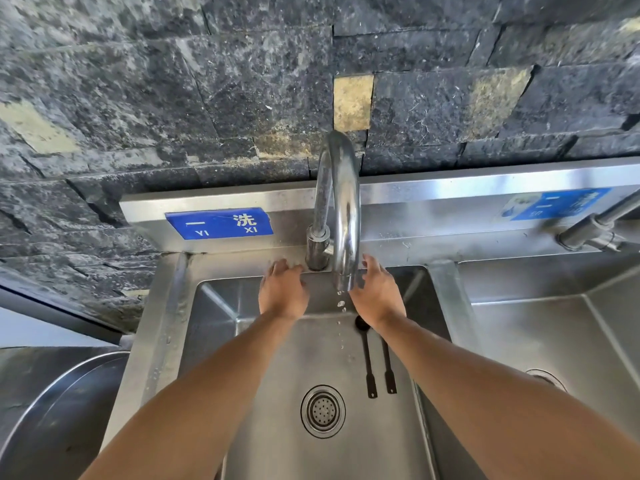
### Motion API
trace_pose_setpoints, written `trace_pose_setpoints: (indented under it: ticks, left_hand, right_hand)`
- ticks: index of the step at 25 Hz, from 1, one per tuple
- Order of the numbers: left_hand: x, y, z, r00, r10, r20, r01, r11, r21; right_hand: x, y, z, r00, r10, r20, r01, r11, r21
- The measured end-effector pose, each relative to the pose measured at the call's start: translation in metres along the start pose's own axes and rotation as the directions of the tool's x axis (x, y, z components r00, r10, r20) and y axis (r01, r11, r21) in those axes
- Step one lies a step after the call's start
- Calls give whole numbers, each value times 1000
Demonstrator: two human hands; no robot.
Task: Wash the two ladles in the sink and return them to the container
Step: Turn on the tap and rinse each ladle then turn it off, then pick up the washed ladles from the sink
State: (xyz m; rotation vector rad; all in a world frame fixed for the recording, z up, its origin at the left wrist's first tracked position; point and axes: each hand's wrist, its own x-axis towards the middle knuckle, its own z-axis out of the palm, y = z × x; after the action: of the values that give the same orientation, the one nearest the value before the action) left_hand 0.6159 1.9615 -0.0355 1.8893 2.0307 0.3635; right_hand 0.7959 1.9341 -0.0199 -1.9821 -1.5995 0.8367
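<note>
Two ladles (377, 362) flat on sink (263, 358) floor, below faucet (341, 216); left grip (283, 294), right grip (377, 292) flank faucet, both released, empty.

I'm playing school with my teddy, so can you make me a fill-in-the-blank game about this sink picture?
1. The two black ladles lie in the sink to the ____ of the round drain.
2. Drops of ____ fall from the faucet.
3. The sign behind the sink is coloured ____.
4. The left hand and right hand are holding ____.

Missing words: right; water; blue; nothing
</note>
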Motion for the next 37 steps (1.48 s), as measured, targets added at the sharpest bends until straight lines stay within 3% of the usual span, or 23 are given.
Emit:
trace_pose_setpoints:
  ticks: [4, 9, 13, 16, 18, 21, 23, 26, 31, 37]
  left_hand:
    - [-28, 2, 20, 999, -2, -38, 3, 999, 34]
    - [-58, -8, 56, 988, -36, 148, 29, 998, 51]
    - [-76, -11, 90, 975, -67, 214, 51, 996, 78]
    - [-82, -11, 119, 963, -69, 262, 45, 994, 97]
    - [-84, -7, 141, 954, -61, 293, 38, 996, 82]
    - [-85, 3, 176, 945, -14, 326, 3, 999, 36]
    - [-85, 8, 199, 940, 2, 342, -9, 1000, 19]
    - [-82, 13, 225, 923, -4, 386, 4, 1000, 0]
    - [-75, 19, 260, 888, -120, 444, 146, 989, -25]
    - [-65, 12, 288, 866, -186, 464, 208, 978, 5]
  right_hand:
    - [-25, 34, 10, 998, 61, 23, -60, 997, -45]
    - [-45, 74, 26, 989, 144, 28, -142, 988, -68]
    - [-58, 105, 36, 979, 201, 12, -199, 974, -104]
    - [-65, 127, 45, 942, 335, 10, -334, 942, -30]
    - [-70, 143, 55, 908, 417, 45, -419, 900, 118]
    - [-71, 166, 67, 877, 474, 84, -481, 867, 129]
    - [-63, 182, 78, 895, 445, 37, -443, 895, -42]
    - [-55, 192, 96, 879, 471, 77, -457, 877, -151]
    - [-32, 210, 123, 789, 614, -19, -607, 776, -173]
    - [-16, 227, 147, 795, 604, -51, -596, 764, -247]
